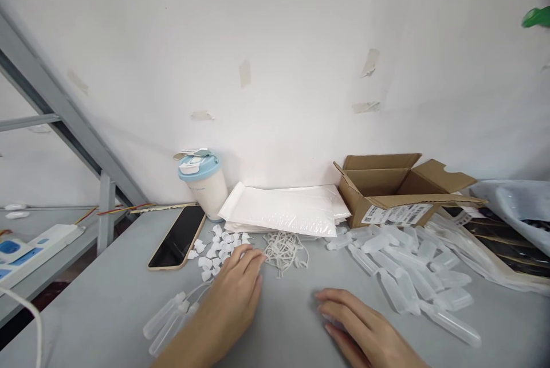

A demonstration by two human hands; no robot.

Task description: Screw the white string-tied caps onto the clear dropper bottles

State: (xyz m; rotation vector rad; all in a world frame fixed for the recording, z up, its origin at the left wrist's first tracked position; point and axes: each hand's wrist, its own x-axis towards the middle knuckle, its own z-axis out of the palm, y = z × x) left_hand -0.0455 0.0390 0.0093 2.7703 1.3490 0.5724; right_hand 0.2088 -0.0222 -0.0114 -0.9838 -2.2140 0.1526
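Observation:
My left hand (239,288) reaches over the grey table with its fingers stretched forward and slightly bent. Its fingertips are at the left edge of a pile of thin white cords (285,250), beside a cluster of small white caps (215,252). Nothing shows in its grasp. Lower right, my right hand (358,322) is curled around a translucent plastic piece (333,320), mostly hidden by the fingers. A heap of translucent plastic tubes (406,265) lies to its right. Left of my left forearm are several capped tubes with cords (165,322).
Along the wall stand a cup with a blue lid (204,184), white bubble mailers (281,207) and an open cardboard box (387,190). A phone (177,239) lies at left. Plastic-wrapped goods (502,236) are at right; a metal frame (64,98) and power strip (47,247) are far left.

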